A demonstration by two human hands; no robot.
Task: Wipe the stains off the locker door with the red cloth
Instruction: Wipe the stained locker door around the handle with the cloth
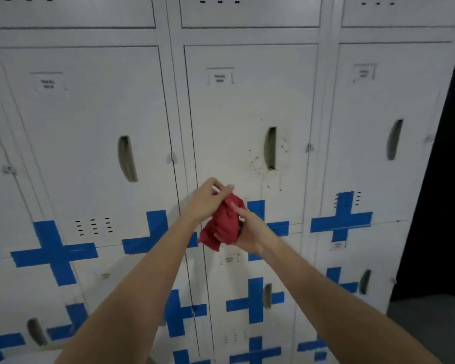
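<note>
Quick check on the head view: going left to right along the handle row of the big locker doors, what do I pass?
Left door's handle slot → latch tab → stains → middle door's handle slot → latch tab → right door's handle slot. Both hands hold the red cloth below that row.

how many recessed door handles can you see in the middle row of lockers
3: the left door's handle, the stained middle door's handle, and the right door's handle. Lower rows have more, some likely hidden by the arms.
</note>
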